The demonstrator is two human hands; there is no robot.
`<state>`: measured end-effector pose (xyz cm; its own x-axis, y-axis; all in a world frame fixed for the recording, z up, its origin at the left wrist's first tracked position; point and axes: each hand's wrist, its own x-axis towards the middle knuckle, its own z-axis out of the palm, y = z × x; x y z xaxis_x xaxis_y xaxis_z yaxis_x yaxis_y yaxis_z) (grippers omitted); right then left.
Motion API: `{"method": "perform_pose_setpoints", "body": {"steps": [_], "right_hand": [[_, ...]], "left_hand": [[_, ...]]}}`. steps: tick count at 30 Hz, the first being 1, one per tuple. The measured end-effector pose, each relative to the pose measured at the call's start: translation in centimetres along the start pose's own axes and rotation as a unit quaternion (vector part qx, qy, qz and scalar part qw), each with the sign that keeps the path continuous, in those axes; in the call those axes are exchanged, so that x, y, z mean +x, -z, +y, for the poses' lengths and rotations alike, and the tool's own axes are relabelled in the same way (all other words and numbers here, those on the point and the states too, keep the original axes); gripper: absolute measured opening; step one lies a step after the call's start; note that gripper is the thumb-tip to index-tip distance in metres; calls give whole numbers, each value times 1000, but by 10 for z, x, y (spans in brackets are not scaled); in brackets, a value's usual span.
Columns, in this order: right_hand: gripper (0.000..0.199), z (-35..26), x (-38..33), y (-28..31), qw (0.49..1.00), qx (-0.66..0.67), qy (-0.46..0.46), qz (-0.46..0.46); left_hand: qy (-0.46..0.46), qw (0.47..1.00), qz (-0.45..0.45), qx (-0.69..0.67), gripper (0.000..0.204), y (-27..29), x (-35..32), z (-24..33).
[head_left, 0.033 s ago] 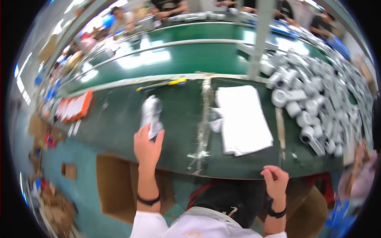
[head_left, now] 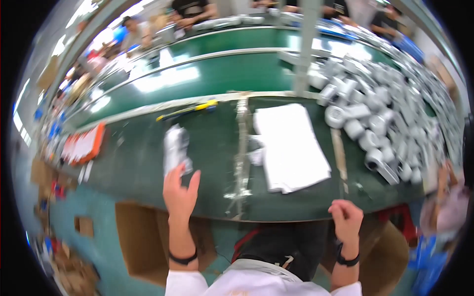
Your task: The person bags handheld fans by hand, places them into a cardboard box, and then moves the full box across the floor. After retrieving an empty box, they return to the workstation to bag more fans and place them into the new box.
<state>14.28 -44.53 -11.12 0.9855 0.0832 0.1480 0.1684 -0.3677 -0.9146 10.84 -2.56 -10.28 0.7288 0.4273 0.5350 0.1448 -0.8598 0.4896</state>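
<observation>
A clear plastic-wrapped bundle (head_left: 175, 147), white or silvery inside, lies on the dark green worktable (head_left: 133, 163). My left hand (head_left: 180, 195) is at its near end, fingers and thumb spread apart; whether the fingertips touch the wrapping I cannot tell. At the table's front edge hovers my right hand (head_left: 347, 220), its fingers curled together and no object visible in them. Between the two hands, farther in, lies a stack of white sheets (head_left: 291, 148), with a small crumpled clear plastic piece (head_left: 256, 150) at its left side.
A yellow-and-black tool (head_left: 187, 110) lies behind the bundle. On the right is a heap of grey-white cylindrical housings (head_left: 370, 118). An orange tray (head_left: 94, 144) sits at the far left. Below the edge stands an open cardboard box (head_left: 140, 241). Several people work across the green conveyor (head_left: 232, 74).
The table and its things have shifted left in view. My left hand has come slightly back toward me from the bundle, its fingers still spread. My right hand remains curled by the edge.
</observation>
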Motion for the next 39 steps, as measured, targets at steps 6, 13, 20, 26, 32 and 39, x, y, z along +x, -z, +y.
{"method": "perform_pose_setpoints", "body": {"steps": [6, 13, 20, 26, 32, 39], "right_hand": [[16, 21, 47, 104, 943, -169, -35, 285], [45, 63, 72, 167, 858, -475, 122, 154], [37, 66, 87, 142, 843, -535, -4, 51], [24, 22, 57, 108, 937, -304, 59, 161], [21, -1, 20, 57, 969, 190, -100, 120], [26, -18, 18, 3, 937, 325, -117, 57]], "left_hand": [[68, 963, -156, -208, 25, -23, -54, 22], [142, 936, -169, -274, 20, -43, -55, 22], [-76, 939, -223, -251, 32, -24, -20, 122], [-312, 910, -256, -94, 24, -64, -7, 174], [-308, 912, -262, -64, 8, -94, -4, 167], [-195, 920, -280, -190, 12, -91, 12, 164]]}}
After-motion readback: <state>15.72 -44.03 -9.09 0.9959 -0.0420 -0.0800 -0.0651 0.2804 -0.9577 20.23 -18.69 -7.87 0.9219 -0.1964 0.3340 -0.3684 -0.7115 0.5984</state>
